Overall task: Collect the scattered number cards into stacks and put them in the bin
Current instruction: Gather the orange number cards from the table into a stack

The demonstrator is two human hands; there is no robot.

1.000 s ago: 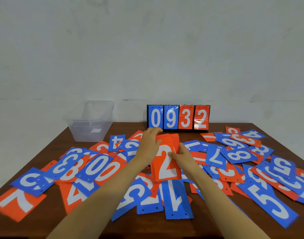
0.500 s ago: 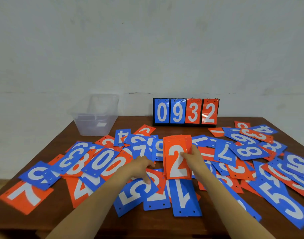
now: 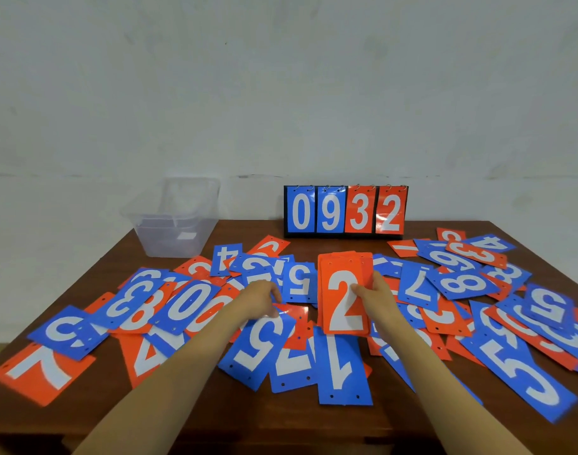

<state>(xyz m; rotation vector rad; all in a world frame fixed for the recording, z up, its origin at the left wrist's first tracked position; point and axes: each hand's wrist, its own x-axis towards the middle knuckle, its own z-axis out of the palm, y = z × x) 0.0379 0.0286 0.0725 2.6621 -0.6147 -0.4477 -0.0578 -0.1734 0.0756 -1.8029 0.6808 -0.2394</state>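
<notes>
1. A dark brown wooden table point(image 3: 222, 418) stands against a plain pale wall point(image 3: 281, 93) (a faint scuffed line runs across it).
2. Loose blue and orange number cards point(image 3: 343, 366) cover most of the tabletop, overlapping at all angles.
3. A clear plastic bin point(image 3: 174, 224) sits at the far left corner, well apart from both hands, with overlapping cards lying between.
4. A black flip scoreboard point(image 3: 345, 211) reading 0932 stands upright at the far edge.
5. The right hand point(image 3: 376, 300) grips a stack of orange cards point(image 3: 345, 300) raised over the pile. A white 2 faces the camera, with the thumb across it.
6. The left hand point(image 3: 261, 300) is low, fingers curled down onto a single orange card point(image 3: 296, 315). Whether it has hold of the card cannot be told.
</notes>
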